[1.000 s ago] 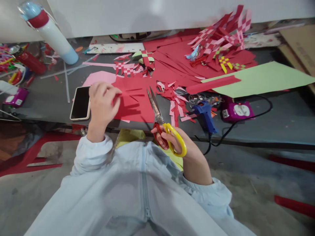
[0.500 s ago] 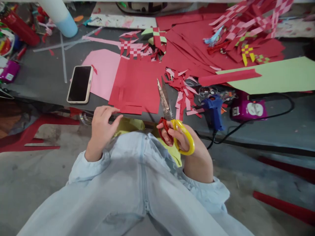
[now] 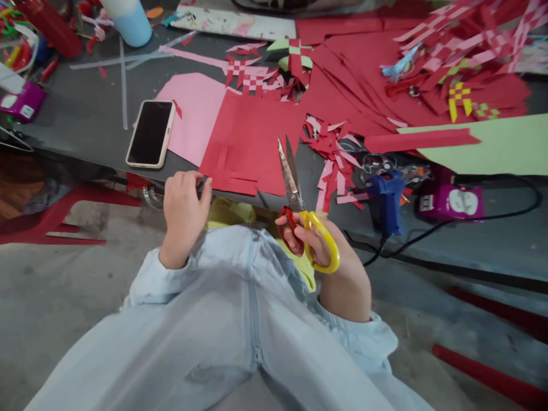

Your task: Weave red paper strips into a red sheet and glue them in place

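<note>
My right hand (image 3: 314,234) has its fingers through the handles of a pair of scissors (image 3: 293,188), one loop red and the other yellow. The blades are slightly parted and point away from me, above the table's front edge. At that edge, my left hand (image 3: 186,208) holds nothing; its thumb is apart from its loosely bent fingers. Just beyond it lies a red paper sheet (image 3: 265,125) with a few cut strips on top. Partly under this sheet is a pink paper sheet (image 3: 194,108). A pile of red and pink paper scraps (image 3: 331,148) lies right of the blades.
A phone (image 3: 150,134) lies at the left. To the right are a blue glue gun (image 3: 387,197), its black cord, a purple box (image 3: 454,202) and a green sheet (image 3: 509,142). Woven paper strips (image 3: 454,43) are heaped at the back right. A bottle (image 3: 128,23) stands back left.
My left hand has drawn its fingers in a little and turned slightly. The view has shifted, so table items appear further right. The scissors stay in my right hand.
</note>
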Action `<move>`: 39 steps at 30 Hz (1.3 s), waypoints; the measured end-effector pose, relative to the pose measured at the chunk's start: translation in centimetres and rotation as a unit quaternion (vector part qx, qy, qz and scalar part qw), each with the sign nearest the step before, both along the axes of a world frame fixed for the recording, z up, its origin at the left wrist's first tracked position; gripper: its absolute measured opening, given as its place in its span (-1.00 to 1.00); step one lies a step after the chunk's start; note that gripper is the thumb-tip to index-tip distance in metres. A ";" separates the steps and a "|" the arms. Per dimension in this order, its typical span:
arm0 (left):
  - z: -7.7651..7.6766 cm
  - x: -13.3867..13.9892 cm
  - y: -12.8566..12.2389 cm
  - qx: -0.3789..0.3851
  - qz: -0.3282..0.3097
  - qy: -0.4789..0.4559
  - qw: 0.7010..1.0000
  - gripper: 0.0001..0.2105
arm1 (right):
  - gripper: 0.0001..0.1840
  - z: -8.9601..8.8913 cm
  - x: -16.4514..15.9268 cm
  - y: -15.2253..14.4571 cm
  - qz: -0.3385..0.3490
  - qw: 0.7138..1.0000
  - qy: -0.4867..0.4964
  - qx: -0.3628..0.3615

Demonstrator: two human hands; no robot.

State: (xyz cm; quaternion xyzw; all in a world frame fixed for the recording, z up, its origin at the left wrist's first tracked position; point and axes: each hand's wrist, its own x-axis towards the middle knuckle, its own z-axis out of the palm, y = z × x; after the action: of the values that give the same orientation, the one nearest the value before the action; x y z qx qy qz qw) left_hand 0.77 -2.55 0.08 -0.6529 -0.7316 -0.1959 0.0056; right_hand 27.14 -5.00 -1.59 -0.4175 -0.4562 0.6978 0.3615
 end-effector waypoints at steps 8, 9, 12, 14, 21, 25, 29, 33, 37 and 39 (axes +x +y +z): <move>0.7 3.1 1.1 -0.063 0.017 0.066 0.996 -0.61 | -0.65 -0.1 0.0 -0.4 0.013 0.999 0.006 -0.047; 0.8 3.3 1.2 -0.070 0.019 0.074 0.995 -0.62 | -0.63 -0.1 0.0 -0.4 0.014 0.999 0.004 -0.053; 0.9 3.5 1.3 -0.080 0.018 0.089 0.993 -0.64 | -0.58 -0.1 0.0 -0.4 0.020 0.998 -0.007 -0.066; 0.9 3.3 1.5 -0.073 0.011 0.087 0.993 -0.64 | -0.56 -0.1 0.1 -0.4 0.018 0.997 -0.012 -0.074; 1.4 1.7 3.5 -0.111 0.019 -0.016 0.993 -0.53 | -0.58 -0.4 0.5 -0.4 0.028 0.996 -0.023 -0.077; 1.7 1.0 4.4 -0.143 0.033 -0.066 0.987 -0.67 | -0.57 -0.6 0.7 -0.5 0.051 0.996 -0.020 -0.071; 1.4 0.2 4.6 -0.110 0.003 -0.147 0.983 -0.77 | -0.55 -0.8 0.6 -0.6 0.062 0.995 -0.013 -0.079; 1.2 -0.1 4.7 -0.084 -0.037 -0.343 0.935 -0.84 | -0.53 -0.8 0.4 -0.5 0.077 0.993 0.002 -0.091; 1.5 0.5 5.0 -0.049 -0.025 -0.457 0.888 -0.79 | -0.54 -1.0 -0.1 -0.4 0.090 0.991 0.034 -0.090; 1.7 1.0 5.1 -0.029 -0.020 -0.486 0.873 -0.75 | -0.53 -1.2 -0.3 -0.4 0.102 0.990 0.048 -0.083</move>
State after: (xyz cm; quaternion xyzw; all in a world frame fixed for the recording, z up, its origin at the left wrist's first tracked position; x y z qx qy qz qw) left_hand 1.75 2.54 1.76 -0.4897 -0.6345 -0.4669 -0.3735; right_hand 26.79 -5.45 -2.84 -0.3633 -0.4190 0.7857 0.2741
